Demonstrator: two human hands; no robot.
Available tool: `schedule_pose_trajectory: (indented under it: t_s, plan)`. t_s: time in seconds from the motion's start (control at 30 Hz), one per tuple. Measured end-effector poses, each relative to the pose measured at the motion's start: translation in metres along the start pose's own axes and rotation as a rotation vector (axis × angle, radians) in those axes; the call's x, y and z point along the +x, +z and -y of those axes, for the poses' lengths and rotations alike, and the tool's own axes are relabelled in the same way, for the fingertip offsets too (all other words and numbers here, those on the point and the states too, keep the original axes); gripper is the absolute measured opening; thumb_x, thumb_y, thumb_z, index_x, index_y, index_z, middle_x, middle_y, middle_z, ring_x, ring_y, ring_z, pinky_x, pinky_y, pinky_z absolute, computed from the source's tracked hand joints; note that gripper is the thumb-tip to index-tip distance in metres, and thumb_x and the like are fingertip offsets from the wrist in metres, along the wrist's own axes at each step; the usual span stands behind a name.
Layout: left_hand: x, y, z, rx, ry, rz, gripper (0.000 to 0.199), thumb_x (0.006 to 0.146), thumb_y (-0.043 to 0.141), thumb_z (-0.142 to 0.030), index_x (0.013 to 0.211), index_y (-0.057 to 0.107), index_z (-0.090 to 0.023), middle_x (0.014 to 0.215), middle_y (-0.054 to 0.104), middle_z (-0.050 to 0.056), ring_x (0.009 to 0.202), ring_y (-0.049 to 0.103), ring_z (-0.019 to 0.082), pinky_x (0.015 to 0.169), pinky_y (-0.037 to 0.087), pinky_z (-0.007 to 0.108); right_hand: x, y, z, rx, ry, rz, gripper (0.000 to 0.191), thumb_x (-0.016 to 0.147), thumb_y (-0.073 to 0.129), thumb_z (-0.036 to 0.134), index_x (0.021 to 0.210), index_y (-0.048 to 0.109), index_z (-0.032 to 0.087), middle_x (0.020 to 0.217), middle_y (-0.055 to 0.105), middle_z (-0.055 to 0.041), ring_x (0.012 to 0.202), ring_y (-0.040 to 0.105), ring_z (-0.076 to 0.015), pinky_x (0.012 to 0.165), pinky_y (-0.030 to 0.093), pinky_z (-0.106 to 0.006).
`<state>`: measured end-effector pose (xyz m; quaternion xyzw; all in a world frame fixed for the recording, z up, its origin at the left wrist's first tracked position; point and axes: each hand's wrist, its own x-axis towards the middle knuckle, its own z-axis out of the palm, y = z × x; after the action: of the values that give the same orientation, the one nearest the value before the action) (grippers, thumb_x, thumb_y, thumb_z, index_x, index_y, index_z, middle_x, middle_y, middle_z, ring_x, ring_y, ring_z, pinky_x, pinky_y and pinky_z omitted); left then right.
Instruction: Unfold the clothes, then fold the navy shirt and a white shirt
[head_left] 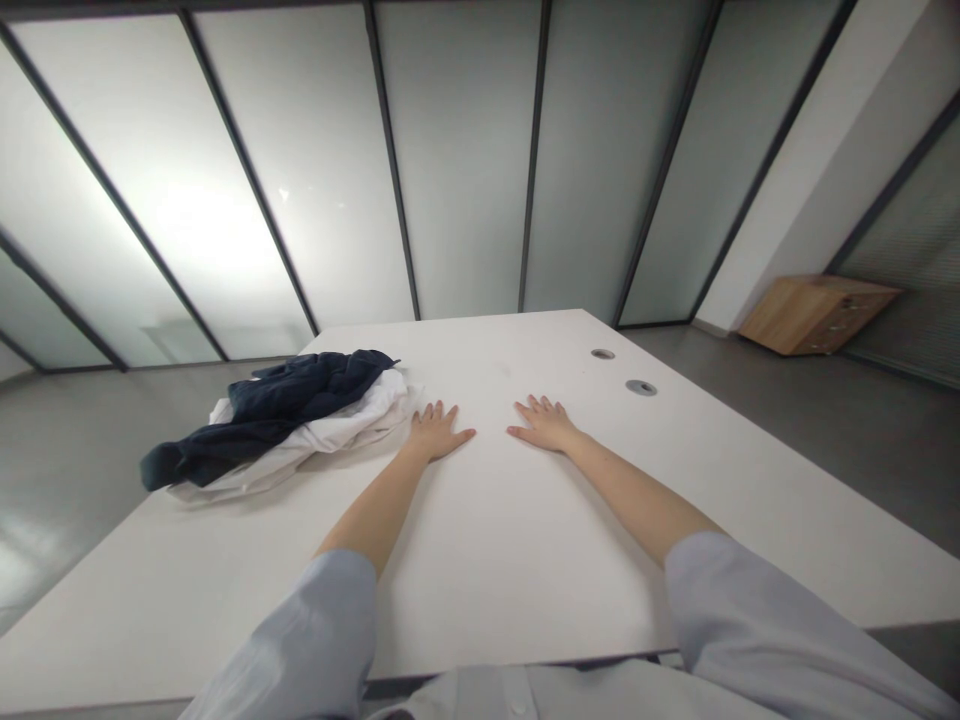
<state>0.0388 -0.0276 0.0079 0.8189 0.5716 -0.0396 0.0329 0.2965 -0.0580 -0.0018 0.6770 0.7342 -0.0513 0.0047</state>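
On the white table (517, 540), crumpled navy and white clothes (289, 420) lie just beside the open, empty left hand (439, 432).

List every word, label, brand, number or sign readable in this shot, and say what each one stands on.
No word, number, brand or sign can be read. The white desk, navy cloth, white cloth, round grommet and wooden drawer unit show no legible marking; any tiny marks would be too small to read.
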Motion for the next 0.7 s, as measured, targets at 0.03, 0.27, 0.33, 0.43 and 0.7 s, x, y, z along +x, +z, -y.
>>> schedule_pose_trajectory:
  t_s: [0.03,0.27,0.33,0.43,0.7]
  plan:
    - [0.0003,0.0004,0.0001,-0.006,0.001,-0.002,0.093,0.080,0.015,-0.083,0.153,0.020,-0.026,0.160,0.013,0.013,0.146,0.014,0.036,0.114,0.015,0.056,-0.0002,-0.0002,0.0001,-0.001,0.001,0.001,0.088,0.083,0.026,0.079,0.152,0.027,0.025,0.159,0.018,-0.0141,0.144,0.016,-0.0400,0.112,0.014,-0.058]
    - [0.0014,0.0017,0.0008,-0.005,0.001,-0.004,0.094,0.079,0.015,-0.083,0.153,0.020,-0.025,0.160,0.014,0.013,0.146,0.015,0.036,0.114,0.016,0.056,-0.0013,-0.0011,0.0001,-0.002,-0.001,0.002,0.087,0.083,0.027,0.079,0.152,0.027,0.025,0.159,0.018,-0.0144,0.144,0.017,-0.0401,0.113,0.014,-0.057]
    - [0.0017,0.0017,0.0010,-0.014,0.002,0.000,0.095,0.079,0.014,-0.084,0.153,0.020,-0.025,0.160,0.013,0.014,0.146,0.014,0.036,0.114,0.015,0.056,-0.0013,-0.0012,0.0001,-0.001,0.000,0.004,0.088,0.083,0.026,0.079,0.152,0.027,0.025,0.160,0.018,-0.0146,0.144,0.016,-0.0402,0.112,0.014,-0.058]
    - [0.0020,0.0017,0.0010,-0.028,0.005,0.006,0.096,0.078,0.014,-0.084,0.153,0.020,-0.024,0.160,0.012,0.014,0.146,0.013,0.037,0.114,0.014,0.057,-0.0010,-0.0010,-0.0001,-0.001,0.001,0.006,0.088,0.083,0.026,0.080,0.152,0.027,0.025,0.160,0.017,-0.0144,0.144,0.016,-0.0401,0.112,0.014,-0.058]
    - [0.0014,0.0009,0.0001,-0.030,0.007,-0.002,0.095,0.079,0.016,-0.083,0.153,0.020,-0.025,0.160,0.014,0.014,0.146,0.014,0.036,0.114,0.014,0.057,-0.0002,0.0000,-0.0017,0.000,0.001,0.008,0.090,0.082,0.024,0.081,0.152,0.026,0.025,0.160,0.017,-0.0143,0.144,0.015,-0.0397,0.113,0.014,-0.057]
